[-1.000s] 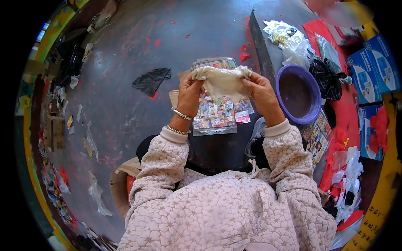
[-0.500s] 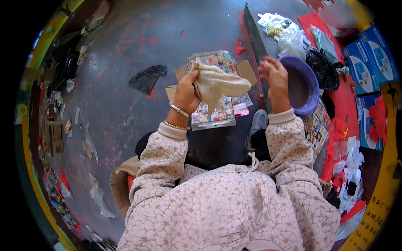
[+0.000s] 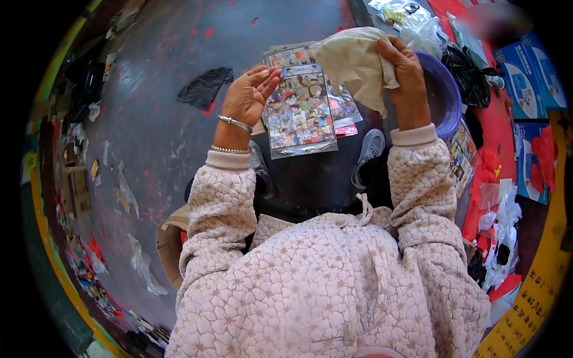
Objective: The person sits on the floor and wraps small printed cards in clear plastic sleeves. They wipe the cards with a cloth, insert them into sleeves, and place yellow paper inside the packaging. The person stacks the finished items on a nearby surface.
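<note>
A cream cloth (image 3: pixel 352 56) hangs spread out from my right hand (image 3: pixel 410 83), pinched between thumb and fingers at its right edge. Its lower corner droops above the floor. My left hand (image 3: pixel 246 101) is off the cloth, fingers loosely curved and apart, with nothing in them. That hand is just left of a pile of sticker sheets (image 3: pixel 298 113) in clear plastic sleeves, printed with many small colourful pictures. The cloth covers the pile's upper right part. Whether it touches the sheets I cannot tell.
A purple basin (image 3: pixel 444 98) stands right of my right hand, with a black plastic bag (image 3: pixel 468 80) beyond it. Blue boxes (image 3: pixel 525 86) line the far right. On the floor left of the pile lies a black plastic scrap (image 3: pixel 205 88). My shoes (image 3: pixel 370 155) flank the pile.
The cloth has passed from my left hand to my right and moved up and right. My left hand has let go and shifted left. More of the top sticker sheet now shows.
</note>
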A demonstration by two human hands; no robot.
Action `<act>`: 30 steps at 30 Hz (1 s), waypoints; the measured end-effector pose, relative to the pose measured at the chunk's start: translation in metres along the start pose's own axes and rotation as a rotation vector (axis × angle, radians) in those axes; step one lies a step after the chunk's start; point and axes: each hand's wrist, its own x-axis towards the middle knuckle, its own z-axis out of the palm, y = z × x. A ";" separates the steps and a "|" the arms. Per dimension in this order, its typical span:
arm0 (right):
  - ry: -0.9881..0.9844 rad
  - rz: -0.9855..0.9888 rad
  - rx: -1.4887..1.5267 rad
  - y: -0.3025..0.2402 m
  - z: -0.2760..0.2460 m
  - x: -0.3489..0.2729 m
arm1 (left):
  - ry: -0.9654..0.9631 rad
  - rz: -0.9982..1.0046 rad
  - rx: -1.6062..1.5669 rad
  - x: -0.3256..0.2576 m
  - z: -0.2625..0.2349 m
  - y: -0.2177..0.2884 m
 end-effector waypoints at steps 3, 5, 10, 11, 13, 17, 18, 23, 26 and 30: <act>0.064 -0.073 -0.254 0.015 0.005 -0.002 | -0.129 0.077 0.136 -0.010 0.004 -0.008; -0.018 -0.173 -0.775 0.033 0.008 -0.003 | -0.344 0.043 0.171 -0.013 0.020 -0.016; -0.452 -0.030 -0.544 0.053 0.047 -0.018 | -0.559 -0.134 0.034 -0.039 0.023 -0.030; -0.370 -0.039 -0.400 0.057 0.046 -0.014 | -0.536 -0.164 -0.008 -0.039 0.030 -0.027; -0.074 -0.249 -0.888 0.048 0.035 -0.008 | -0.433 -0.094 -0.009 -0.003 0.001 -0.044; 0.082 -0.358 -0.747 0.041 0.038 -0.016 | -0.505 -0.085 -0.066 -0.018 0.027 -0.036; 0.060 -0.388 -0.747 0.048 0.037 -0.016 | -0.538 -0.086 -0.133 -0.024 0.030 -0.034; -0.101 0.094 -0.040 0.037 0.035 -0.018 | -0.598 -0.016 -0.158 -0.028 0.032 -0.035; -0.258 0.273 0.266 0.039 0.051 -0.029 | -0.546 0.037 -0.078 -0.025 0.023 -0.035; -0.163 0.072 -0.141 0.075 0.033 -0.017 | -0.426 0.067 -0.015 -0.022 0.020 -0.034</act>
